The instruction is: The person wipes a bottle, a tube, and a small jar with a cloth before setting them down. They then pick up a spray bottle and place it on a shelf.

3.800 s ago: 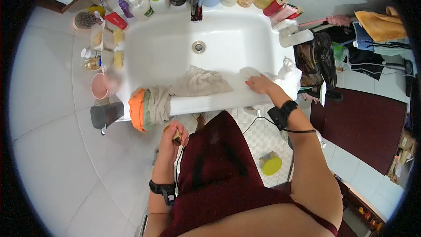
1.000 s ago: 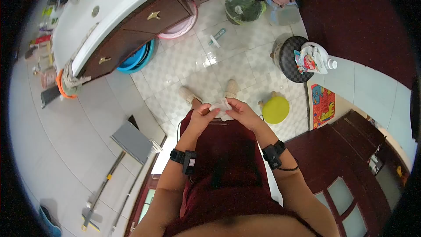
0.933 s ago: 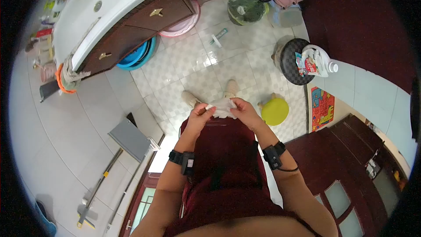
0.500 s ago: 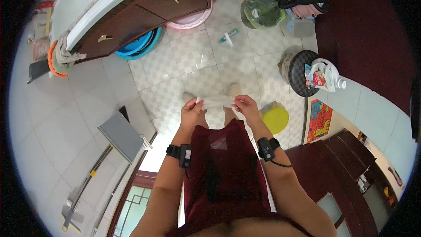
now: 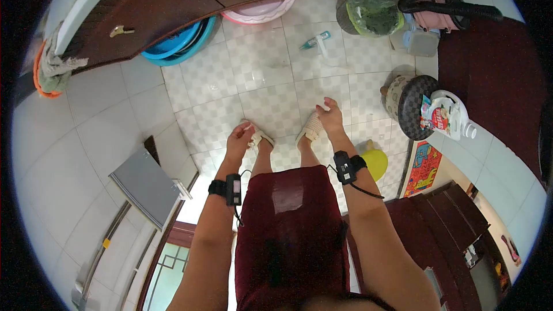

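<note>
My left hand (image 5: 238,141) hangs over my left slipper (image 5: 262,139), its fingers curled together. A small pale bit shows at the fingertips, and I cannot tell what it is. Beside my right slipper (image 5: 311,130), my right hand (image 5: 330,117) is raised with its fingers apart and nothing in them. Black devices are strapped to both wrists, the left one (image 5: 233,189) and the right one (image 5: 345,167). On the tiled floor ahead lies a teal, tube-like item (image 5: 315,40) with a white strip (image 5: 322,52) beside it.
To the right, a dark-topped stool (image 5: 416,103) bears a white bottle (image 5: 456,118). A yellow-green round stool (image 5: 375,164) is nearer me. Blue basins (image 5: 175,52) and a pink basin (image 5: 262,12) sit under the dark cabinet (image 5: 167,8). A lined bin (image 5: 374,11) stands ahead right.
My hands have moved apart, the right one forward. The white sheet stretched between them earlier no longer shows there. My view has shifted slightly.
</note>
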A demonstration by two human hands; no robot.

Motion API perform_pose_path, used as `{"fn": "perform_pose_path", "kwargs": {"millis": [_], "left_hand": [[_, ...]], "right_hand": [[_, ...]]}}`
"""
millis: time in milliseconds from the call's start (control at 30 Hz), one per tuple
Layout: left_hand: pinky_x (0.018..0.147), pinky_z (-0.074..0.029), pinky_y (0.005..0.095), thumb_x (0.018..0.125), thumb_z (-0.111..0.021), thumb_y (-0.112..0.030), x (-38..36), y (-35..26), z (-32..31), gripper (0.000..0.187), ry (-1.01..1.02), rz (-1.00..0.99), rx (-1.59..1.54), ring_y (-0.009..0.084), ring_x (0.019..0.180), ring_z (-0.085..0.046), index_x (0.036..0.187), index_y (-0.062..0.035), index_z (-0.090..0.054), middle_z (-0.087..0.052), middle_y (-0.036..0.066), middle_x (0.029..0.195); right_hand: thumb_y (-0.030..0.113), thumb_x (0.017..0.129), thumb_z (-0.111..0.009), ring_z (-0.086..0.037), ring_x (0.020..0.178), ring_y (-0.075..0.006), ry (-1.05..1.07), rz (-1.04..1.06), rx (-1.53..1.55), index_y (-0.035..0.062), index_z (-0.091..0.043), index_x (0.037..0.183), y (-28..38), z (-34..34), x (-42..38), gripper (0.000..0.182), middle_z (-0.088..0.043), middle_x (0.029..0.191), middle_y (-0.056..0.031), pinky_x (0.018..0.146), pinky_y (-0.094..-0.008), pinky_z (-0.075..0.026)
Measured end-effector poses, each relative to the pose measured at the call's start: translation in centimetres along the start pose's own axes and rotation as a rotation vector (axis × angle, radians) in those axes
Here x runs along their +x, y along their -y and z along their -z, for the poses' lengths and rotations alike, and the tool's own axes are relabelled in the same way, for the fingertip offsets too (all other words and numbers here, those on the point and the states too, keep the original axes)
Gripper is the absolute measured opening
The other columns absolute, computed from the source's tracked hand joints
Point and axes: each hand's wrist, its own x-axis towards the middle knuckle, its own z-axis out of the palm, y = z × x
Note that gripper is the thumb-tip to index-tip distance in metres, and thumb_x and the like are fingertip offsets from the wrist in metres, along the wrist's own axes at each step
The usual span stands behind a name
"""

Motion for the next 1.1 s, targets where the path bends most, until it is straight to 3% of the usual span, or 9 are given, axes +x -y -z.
{"fn": "perform_pose_path", "kwargs": {"millis": [133, 233, 267, 433, 500, 600, 733, 833, 1100], "left_hand": [[0.059, -0.040, 0.0195, 0.085, -0.062, -0.022, -1.2, 2.0, -0.5, 0.030, 0.035, 0.068, -0.040, 0.0065, 0.070, -0.052, 0.112, -0.0080, -0.059, -0.063, -0.001, 0.089], [0.061, -0.043, 0.0228, 0.088, -0.058, -0.032, -2.2, 2.3, -1.8, 0.034, 0.085, 0.074, -0.066, 0.0089, 0.072, -0.053, 0.113, -0.0084, -0.057, -0.064, 0.002, 0.092], [0.062, -0.041, 0.0203, 0.085, -0.062, -0.019, -2.5, 2.2, -2.5, 0.023, 0.055, 0.102, -0.148, 0.0064, 0.072, -0.051, 0.104, -0.0059, -0.060, -0.063, 0.000, 0.092], [0.069, -0.043, 0.0225, 0.086, -0.062, -0.022, -2.2, 4.0, -4.0, 0.027, 0.108, 0.109, -0.185, 0.0084, 0.076, -0.052, 0.107, -0.0054, -0.059, -0.063, 0.002, 0.093], [0.062, -0.041, 0.0216, 0.086, -0.063, -0.027, -2.4, 4.2, -4.3, 0.031, 0.112, 0.088, -0.168, 0.0066, 0.071, -0.050, 0.110, -0.0073, -0.059, -0.063, 0.000, 0.092], [0.064, -0.042, 0.0209, 0.087, -0.062, -0.027, -2.6, 3.6, -4.6, 0.031, 0.095, 0.150, -0.121, 0.0068, 0.072, -0.051, 0.111, -0.0082, -0.058, -0.062, -0.001, 0.093], [0.064, -0.042, 0.0208, 0.087, -0.062, -0.026, -3.4, 2.5, -4.7, 0.030, 0.083, 0.116, -0.156, 0.0070, 0.073, -0.052, 0.111, -0.0084, -0.058, -0.063, -0.001, 0.093], [0.075, -0.045, 0.0253, 0.088, -0.060, -0.020, -4.9, 0.1, -4.9, 0.026, 0.093, 0.126, -0.237, 0.0110, 0.091, -0.058, 0.110, -0.0070, -0.059, -0.063, 0.003, 0.094], [0.065, -0.043, 0.0235, 0.088, -0.059, -0.021, -11.8, -8.2, -5.7, 0.023, 0.158, -0.015, -0.203, 0.0086, 0.074, -0.053, 0.108, -0.0079, -0.060, -0.063, 0.003, 0.092]], "right_hand": [[0.020, 0.072, -0.073, -0.055, 0.100, -0.0300, -0.138, 0.076, -0.091, -0.0035, -0.044, 0.122, 4.8, 1.6, 2.3, 0.062, -0.051, 0.116, -0.0212, 0.082, -0.0342, -0.047], [0.025, 0.070, -0.075, -0.053, 0.102, -0.0347, -0.346, 0.383, -0.340, -0.0031, -0.043, 0.124, 4.0, 1.3, 8.7, 0.069, -0.050, 0.116, -0.0227, 0.084, -0.0387, -0.046], [0.027, 0.069, -0.075, -0.052, 0.103, -0.0359, -0.360, 0.393, -0.393, -0.0027, -0.042, 0.124, 4.2, 1.1, 10.3, 0.071, -0.050, 0.116, -0.0234, 0.085, -0.0401, -0.046], [0.037, 0.070, -0.073, -0.049, 0.109, -0.0384, -0.243, 0.340, -0.516, -0.0010, -0.040, 0.127, 9.1, -0.6, 14.9, 0.076, -0.046, 0.120, -0.0254, 0.088, -0.0427, -0.044], [0.035, 0.077, -0.065, -0.056, 0.099, -0.0377, -0.214, 0.322, -0.639, 0.0050, -0.047, 0.121, 7.9, -1.8, 17.6, 0.057, -0.057, 0.107, -0.0224, 0.082, -0.0443, -0.047], [0.030, 0.082, -0.059, -0.060, 0.087, -0.0376, -0.129, 0.214, -0.693, 0.0097, -0.052, 0.115, 7.5, -2.1, 18.4, 0.039, -0.063, 0.092, -0.0192, 0.075, -0.0453, -0.048], [0.027, 0.086, -0.054, -0.061, 0.080, -0.0373, -0.201, 0.292, -0.635, 0.0112, -0.056, 0.109, 8.3, -0.4, 15.9, 0.028, -0.064, 0.084, -0.0182, 0.070, -0.0457, -0.048], [0.027, 0.086, -0.053, -0.060, 0.075, -0.0359, -0.204, 0.397, -0.502, 0.0110, -0.059, 0.108, 10.9, 2.9, 10.8, 0.028, -0.063, 0.082, -0.0177, 0.066, -0.0439, -0.047], [0.024, 0.087, -0.055, -0.057, 0.060, -0.0233, -0.233, 0.466, -0.297, 0.0060, -0.060, 0.107, 20.4, 15.0, -7.0, 0.027, -0.061, 0.076, -0.0148, 0.058, -0.0324, -0.046]]}}
